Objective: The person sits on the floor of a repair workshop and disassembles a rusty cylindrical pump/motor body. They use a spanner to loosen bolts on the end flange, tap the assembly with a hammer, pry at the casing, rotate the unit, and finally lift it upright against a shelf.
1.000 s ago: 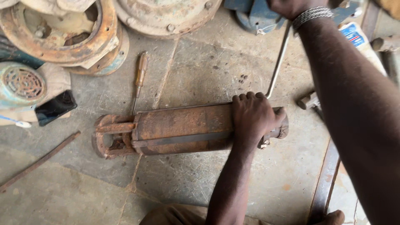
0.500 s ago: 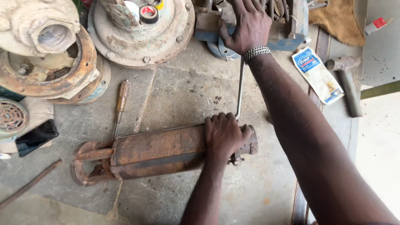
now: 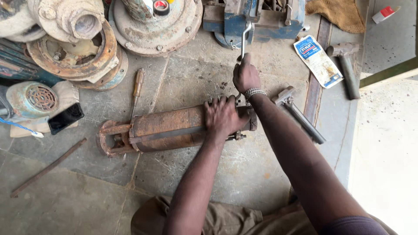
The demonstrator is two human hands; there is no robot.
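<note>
Head camera looks straight down on a stained concrete floor (image 3: 183, 82), and I see my left hand (image 3: 224, 116) pressed flat on top of a rusty cylindrical pump body (image 3: 174, 129) that lies on its side across the middle of the view, its yoke-shaped end pointing left. My fingers there are slightly spread and curled over the upper edge of the cylinder, near its right end. My right hand (image 3: 245, 76), a metal bracelet on the wrist, is closed in a fist around a slim steel wrench handle (image 3: 244, 43), the fingers wrapped tight together; the handle runs from the right end of the cylinder up toward a blue bench vise (image 3: 257, 19) at the top edge. Just beside the cylinder's upper left lies a wooden-handled screwdriver (image 3: 137, 89). Rusty round pump casings (image 3: 76, 52) crowd the upper left corner, and a black phone (image 3: 65, 117) rests on a cloth near them. Right of my forearm lie a pipe wrench (image 3: 300, 115), a flat printed packet (image 3: 318, 61) and a hammer (image 3: 346, 69), all well apart from the cylinder. A thin rusty rod (image 3: 48, 167) lies at lower left.
</note>
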